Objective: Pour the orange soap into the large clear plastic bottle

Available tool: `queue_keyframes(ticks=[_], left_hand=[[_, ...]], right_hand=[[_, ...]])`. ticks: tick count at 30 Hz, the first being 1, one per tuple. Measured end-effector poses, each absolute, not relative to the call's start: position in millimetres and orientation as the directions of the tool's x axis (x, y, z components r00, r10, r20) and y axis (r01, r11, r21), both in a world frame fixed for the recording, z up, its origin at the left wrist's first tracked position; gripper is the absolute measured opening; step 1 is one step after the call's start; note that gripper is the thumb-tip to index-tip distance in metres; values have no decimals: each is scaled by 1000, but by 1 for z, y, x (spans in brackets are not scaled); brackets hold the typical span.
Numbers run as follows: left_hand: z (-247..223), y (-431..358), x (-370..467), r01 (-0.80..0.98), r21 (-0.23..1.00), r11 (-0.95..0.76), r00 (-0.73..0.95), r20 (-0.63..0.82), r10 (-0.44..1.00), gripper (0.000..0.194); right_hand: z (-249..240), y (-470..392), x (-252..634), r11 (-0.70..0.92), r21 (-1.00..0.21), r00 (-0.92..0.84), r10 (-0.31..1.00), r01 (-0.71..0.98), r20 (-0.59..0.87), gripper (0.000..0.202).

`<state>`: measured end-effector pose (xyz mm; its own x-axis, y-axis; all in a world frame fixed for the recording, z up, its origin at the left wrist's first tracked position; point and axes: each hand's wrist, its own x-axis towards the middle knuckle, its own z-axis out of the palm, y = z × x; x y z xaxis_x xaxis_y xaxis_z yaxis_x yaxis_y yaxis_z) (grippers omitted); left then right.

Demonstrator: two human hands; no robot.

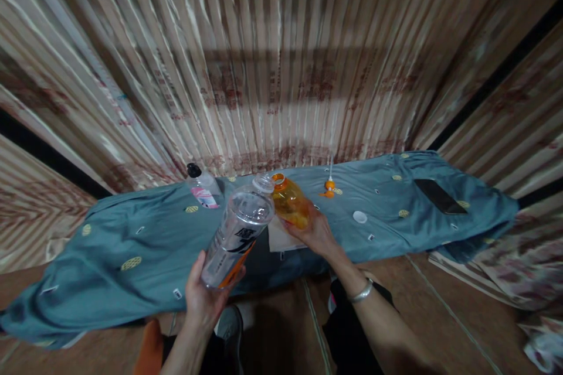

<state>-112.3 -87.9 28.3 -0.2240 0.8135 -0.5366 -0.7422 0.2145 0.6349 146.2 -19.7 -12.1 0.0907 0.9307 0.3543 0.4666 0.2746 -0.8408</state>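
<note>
From my head view, I have both hands over a tabletop (162, 252) draped in a blue-green cloth with yellow pineapple prints. The fingers of my left hand (206, 296) are curled around the lower end of a clear bottle (235, 228) with a black and orange label; it slants, its neck up and to the right. The fingers of my right hand (319, 233) are wrapped around the lower part of an amber bottle (290, 202), its open mouth tipped up and to the left. The two necks meet in my sight, though I cannot tell whether they touch. Below the amber bottle lies a pale sheet (281, 239). To the right sit an orange pump head (329, 187) with its tube pointing away from me, a white round disc (359, 217) and a dark flat slab (440, 196). Near the back edge, on the left, is a black-capped bottle (204, 188) with a pink label. A silvery bracelet (363, 291) circles my right wrist
</note>
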Motion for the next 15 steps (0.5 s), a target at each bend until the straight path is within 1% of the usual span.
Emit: queue_keyframes(ticks=[5, 11, 15], left_hand=[[34, -88, -112, -741, 643, 195, -281, -559, 780, 32], [39, -88, -111, -738, 649, 183, -309, -567, 764, 34], [41, -88, -111, -737, 650, 186, -309, -569, 762, 34]], right_hand=[[-11, -20, 146, 290, -800, 98, 913, 525, 396, 59], [-14, -20, 146, 282, -752, 106, 901, 596, 421, 66], [-17, -20, 146, 278, -731, 103, 897, 624, 430, 67]])
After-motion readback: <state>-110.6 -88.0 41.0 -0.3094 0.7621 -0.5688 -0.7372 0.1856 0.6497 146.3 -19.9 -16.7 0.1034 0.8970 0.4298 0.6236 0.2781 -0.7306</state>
